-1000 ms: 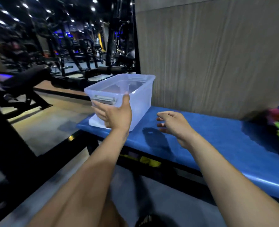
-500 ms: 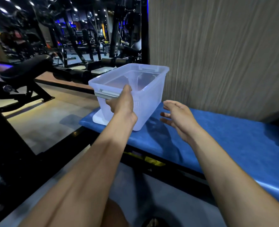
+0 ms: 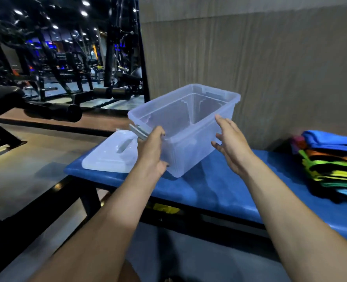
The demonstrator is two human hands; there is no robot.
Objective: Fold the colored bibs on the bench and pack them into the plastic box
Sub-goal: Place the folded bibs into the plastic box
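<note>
A clear plastic box (image 3: 190, 119) is lifted and tilted above the blue padded bench (image 3: 215, 188), empty inside. My left hand (image 3: 151, 151) grips its near left end just under the rim handle. My right hand (image 3: 229, 143) has its fingers spread, palm touching or close against the box's near right side. A stack of colored bibs (image 3: 335, 165), blue on top with orange, green, yellow and black below, lies on the bench at the far right.
The box's white lid (image 3: 111, 154) lies on the left end of the bench. A grey panelled wall rises behind the bench. Gym machines and a black padded roller (image 3: 52, 110) fill the left side. Grey floor lies below.
The box has come up off its lid and moved right, tilting toward me. The lid is now uncovered. My right hand has closed in on the box's side. The bib stack is back in view.
</note>
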